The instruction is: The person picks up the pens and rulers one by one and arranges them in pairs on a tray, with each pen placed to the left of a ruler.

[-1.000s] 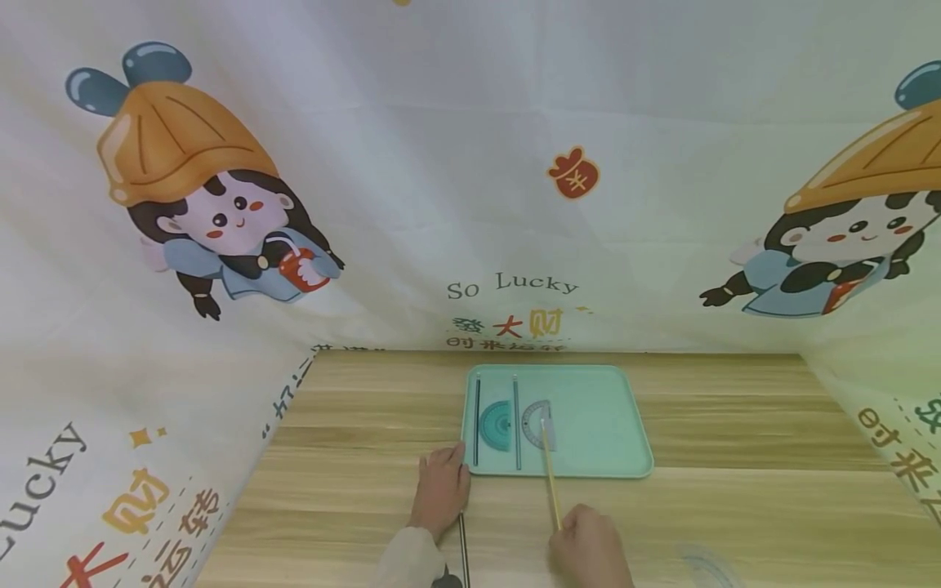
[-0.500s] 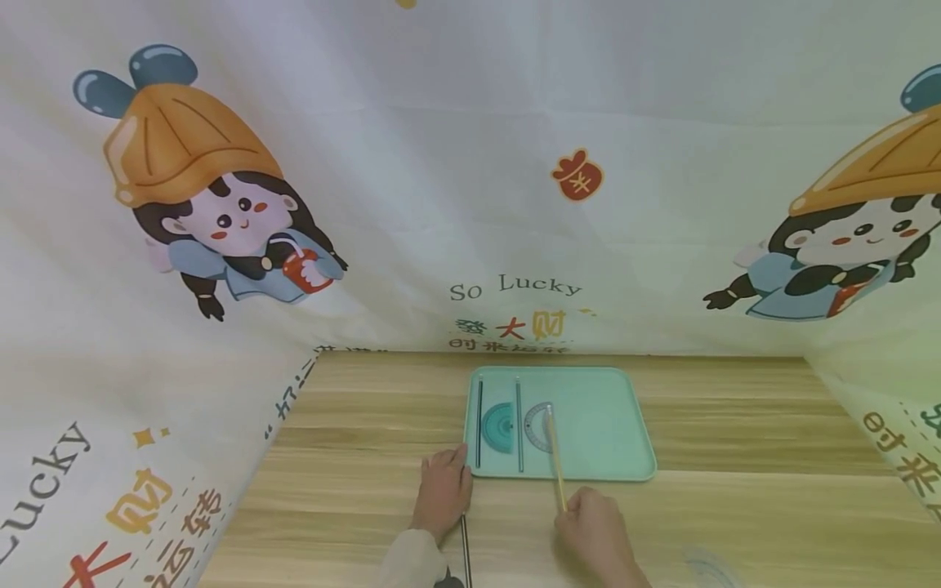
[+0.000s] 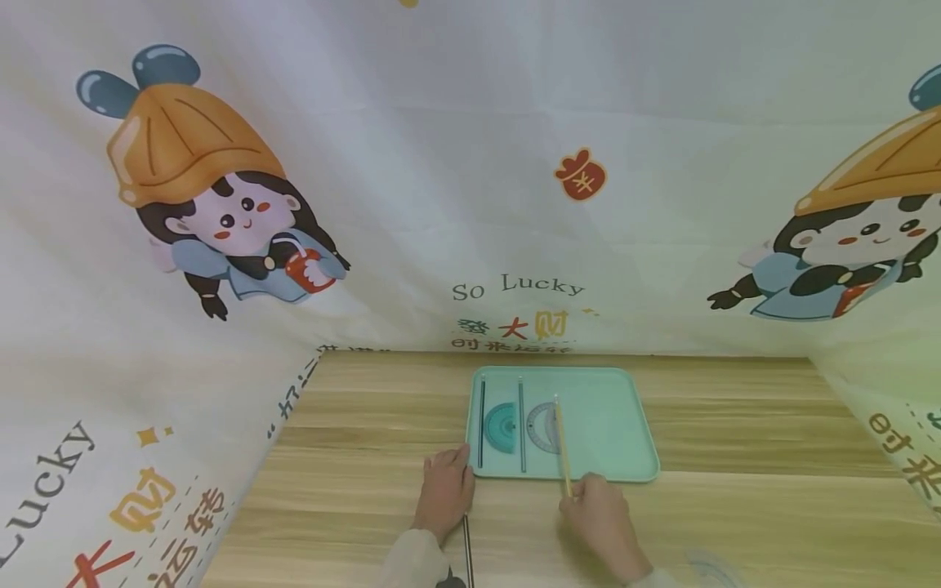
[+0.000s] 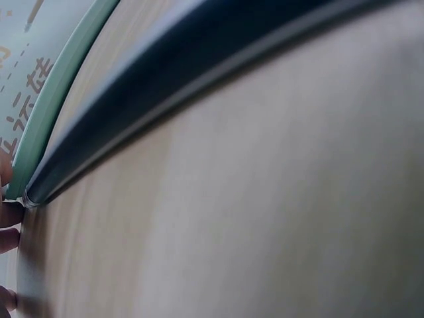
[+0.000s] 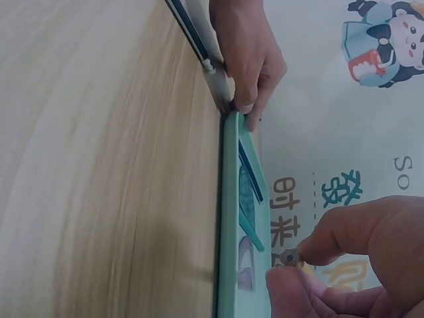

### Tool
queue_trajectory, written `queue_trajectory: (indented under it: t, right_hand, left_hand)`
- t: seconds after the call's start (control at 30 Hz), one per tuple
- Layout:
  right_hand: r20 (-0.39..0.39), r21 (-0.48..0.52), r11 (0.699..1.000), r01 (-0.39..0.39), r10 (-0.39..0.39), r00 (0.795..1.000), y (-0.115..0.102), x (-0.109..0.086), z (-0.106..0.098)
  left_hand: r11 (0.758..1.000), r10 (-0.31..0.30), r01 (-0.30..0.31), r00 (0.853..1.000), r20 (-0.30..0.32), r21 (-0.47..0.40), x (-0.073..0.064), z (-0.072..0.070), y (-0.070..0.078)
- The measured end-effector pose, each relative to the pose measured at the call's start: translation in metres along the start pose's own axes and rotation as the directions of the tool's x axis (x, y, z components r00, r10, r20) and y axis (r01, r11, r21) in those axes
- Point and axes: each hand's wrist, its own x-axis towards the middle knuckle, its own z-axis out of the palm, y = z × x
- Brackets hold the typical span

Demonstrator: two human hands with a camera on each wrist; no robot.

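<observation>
In the head view, my left hand (image 3: 445, 492) is at the front left corner of the mint-green tray (image 3: 610, 474); its thumb and fingers straddle the rim. My right hand (image 3: 601, 516) pinches a yellow pencil (image 3: 564, 457) near its front end between thumb and index finger. The pencil's far end reaches over the tray, overlapping the right edge of a clear protractor (image 3: 541, 428). Left of that, inside the tray, lie a blue-green pencil (image 3: 522, 433), a teal protractor (image 3: 500, 428) and a dark pencil (image 3: 481, 425), the pencils running front to back.
A dark pencil (image 3: 467, 545) lies on the wooden table (image 3: 353, 457) by my left wrist, pointing at the tray corner. Another clear protractor (image 3: 709, 567) is at the front right. Printed cloth (image 3: 412, 204) walls the back and sides.
My right hand has moved forward and slightly right with the yellow pencil, whose far end has gone from over the clear protractor's middle to its right edge. My left hand stays at the tray corner.
</observation>
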Motion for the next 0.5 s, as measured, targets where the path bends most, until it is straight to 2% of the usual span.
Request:
queue_trajectory:
  t: [0.2, 0.5]
  right_hand:
    - [-0.027, 0.018, 0.999, 0.032, -0.032, 0.999, 0.000, 0.007, -0.001]
    - [-0.017, 0.019, 1.000, 0.008, -0.008, 1.000, -0.001, 0.021, -0.001]
  left_hand:
    - [1.000, -0.010, 0.010, 1.000, 0.007, -0.003, 0.000, 0.000, 0.000]
    - [1.000, 0.003, -0.003, 1.000, 0.001, 0.004, 0.000, 0.002, -0.002]
